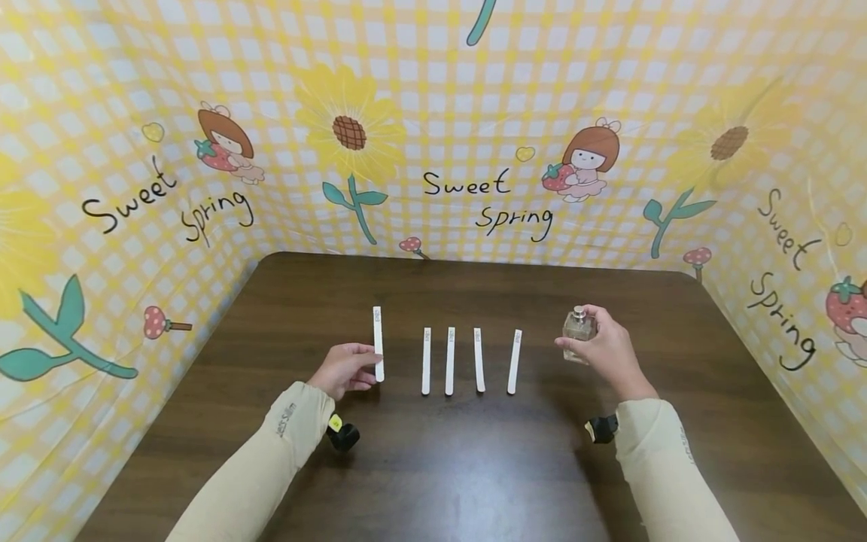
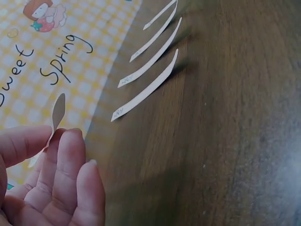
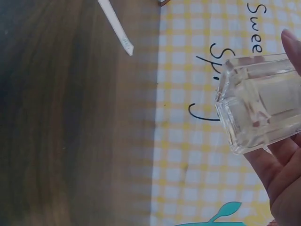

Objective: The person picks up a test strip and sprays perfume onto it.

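A white paper test strip (image 1: 378,331) is pinched between the thumb and fingers of my left hand (image 1: 348,368), held up at the left of the table. In the left wrist view the strip (image 2: 59,110) pokes up above the fingertips. My right hand (image 1: 605,348) grips a clear glass perfume bottle (image 1: 577,331) with a silver neck, at the right. In the right wrist view the bottle (image 3: 263,103) shows its thick faceted base. Between the hands several more paper strips (image 1: 450,361) lie in a row, small print at their far ends.
The dark wooden table (image 1: 467,474) has its back edge against a yellow checked cloth (image 1: 460,113) printed with flowers and lettering, which also rises along both sides. A black wrist camera (image 1: 343,435) sits below the left hand, another (image 1: 601,429) below the right.
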`<act>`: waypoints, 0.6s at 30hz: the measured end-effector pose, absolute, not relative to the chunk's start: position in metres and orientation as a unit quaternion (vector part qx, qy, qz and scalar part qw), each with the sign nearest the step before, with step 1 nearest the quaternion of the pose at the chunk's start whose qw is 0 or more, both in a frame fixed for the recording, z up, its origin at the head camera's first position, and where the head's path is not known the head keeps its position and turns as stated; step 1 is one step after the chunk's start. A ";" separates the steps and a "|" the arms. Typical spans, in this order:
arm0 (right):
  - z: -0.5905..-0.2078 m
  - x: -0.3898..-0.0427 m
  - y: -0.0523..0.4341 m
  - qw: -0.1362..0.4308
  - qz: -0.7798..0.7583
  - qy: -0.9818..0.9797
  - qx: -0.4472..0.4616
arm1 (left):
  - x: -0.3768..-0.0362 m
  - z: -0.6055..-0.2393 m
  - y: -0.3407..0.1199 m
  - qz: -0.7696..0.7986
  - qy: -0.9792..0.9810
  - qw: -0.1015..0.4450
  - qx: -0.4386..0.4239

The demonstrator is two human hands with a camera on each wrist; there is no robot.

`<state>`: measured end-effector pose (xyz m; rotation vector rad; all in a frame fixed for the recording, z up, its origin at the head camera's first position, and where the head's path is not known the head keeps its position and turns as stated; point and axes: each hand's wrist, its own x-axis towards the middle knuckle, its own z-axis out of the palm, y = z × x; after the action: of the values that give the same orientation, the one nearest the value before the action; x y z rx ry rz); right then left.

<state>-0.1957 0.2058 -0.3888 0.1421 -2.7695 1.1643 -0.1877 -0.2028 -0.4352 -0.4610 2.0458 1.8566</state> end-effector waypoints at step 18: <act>-0.430 -0.196 0.216 0.048 0.399 -0.915 0.026 | -0.193 -0.446 -0.188 0.633 0.734 0.174 -0.174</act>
<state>-0.1962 0.2160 -0.4302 0.0800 -2.7907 1.2153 -0.1931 -0.1884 -0.4457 -0.4935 2.0802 1.7945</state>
